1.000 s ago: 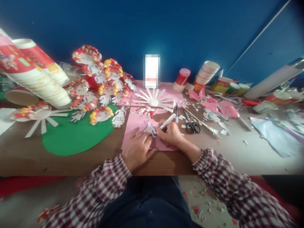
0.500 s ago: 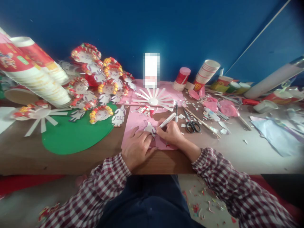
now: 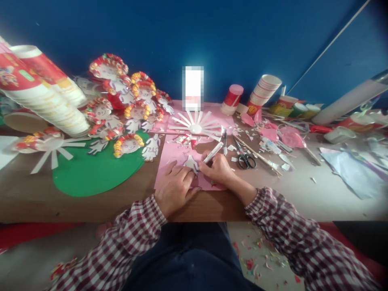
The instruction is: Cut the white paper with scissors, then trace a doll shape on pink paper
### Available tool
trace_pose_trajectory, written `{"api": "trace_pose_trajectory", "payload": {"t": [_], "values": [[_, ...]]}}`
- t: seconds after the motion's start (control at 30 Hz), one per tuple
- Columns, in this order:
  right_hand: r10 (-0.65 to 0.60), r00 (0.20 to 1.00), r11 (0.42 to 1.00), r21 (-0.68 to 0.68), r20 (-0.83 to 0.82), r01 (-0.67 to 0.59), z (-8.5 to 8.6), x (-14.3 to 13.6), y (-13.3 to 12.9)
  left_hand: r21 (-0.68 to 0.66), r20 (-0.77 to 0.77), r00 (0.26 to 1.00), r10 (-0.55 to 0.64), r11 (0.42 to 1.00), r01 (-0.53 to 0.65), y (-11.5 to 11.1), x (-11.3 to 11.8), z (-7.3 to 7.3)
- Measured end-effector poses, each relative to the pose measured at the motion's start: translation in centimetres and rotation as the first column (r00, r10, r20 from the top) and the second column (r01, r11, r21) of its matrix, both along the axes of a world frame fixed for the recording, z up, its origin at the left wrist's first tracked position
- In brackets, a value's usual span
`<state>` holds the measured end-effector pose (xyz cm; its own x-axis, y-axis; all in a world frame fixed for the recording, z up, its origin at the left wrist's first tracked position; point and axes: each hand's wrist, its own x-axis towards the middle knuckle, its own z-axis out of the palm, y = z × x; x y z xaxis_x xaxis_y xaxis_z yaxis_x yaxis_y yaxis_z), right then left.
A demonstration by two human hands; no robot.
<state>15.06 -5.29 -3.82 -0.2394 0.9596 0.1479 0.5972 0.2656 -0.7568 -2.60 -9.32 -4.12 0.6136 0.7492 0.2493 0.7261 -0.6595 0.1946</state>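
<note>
My right hand (image 3: 217,167) is closed round a white pen (image 3: 213,152), its fingers resting at the right edge of a small white paper cutout (image 3: 190,162). The cutout lies on a pink sheet (image 3: 168,155) and has dark outlines. My left hand (image 3: 176,186) lies palm down with its fingers apart, over the sheet's left part and against the cutout's lower left. Beyond both hands sits a white paper piece with strips fanning out from a round centre (image 3: 195,129). The pen's tip is hidden by my right fingers.
Black-handled scissors (image 3: 246,161), a thin stick (image 3: 257,155) and paper scraps lie to the right. A green sheet (image 3: 93,173) and several decorated paper figures (image 3: 129,145) are at the left. Stacked cups (image 3: 54,107) lean at far left; another stack (image 3: 263,91) stands at back right.
</note>
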Motion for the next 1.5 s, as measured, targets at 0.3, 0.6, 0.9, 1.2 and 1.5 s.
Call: {"api": "trace_pose_trajectory", "payload": {"t": [0.3, 0.6, 0.9, 1.2, 1.5], "values": [[0.011, 1.0, 1.0, 0.024, 0.01, -0.011, -0.16, 0.13, -0.02, 0.002, 0.0, 1.0, 0.001, 1.0, -0.001, -0.04, -0.02, -0.07], [0.02, 1.0, 0.999, 0.035, 0.014, -0.02, -0.21, 0.2, 0.02, 0.004, -0.004, 1.0, -0.001, 1.0, 0.001, 0.03, -0.05, -0.09], [0.018, 1.0, 0.999, 0.029, -0.026, -0.017, -0.32, 0.18, 0.04, 0.007, 0.013, 1.0, -0.001, 1.0, 0.001, -0.03, -0.02, -0.1], [-0.007, 0.982, 0.998, -0.07, -0.187, -0.006, -0.12, 0.18, 0.01, 0.008, 0.032, 0.999, 0.003, 1.0, -0.003, 0.0, 0.01, 0.02], [-0.011, 0.957, 0.998, -0.061, -0.289, -0.007, -0.34, 0.25, 0.11, 0.004, 0.026, 1.0, -0.006, 1.0, 0.006, -0.03, -0.13, -0.17]]}}
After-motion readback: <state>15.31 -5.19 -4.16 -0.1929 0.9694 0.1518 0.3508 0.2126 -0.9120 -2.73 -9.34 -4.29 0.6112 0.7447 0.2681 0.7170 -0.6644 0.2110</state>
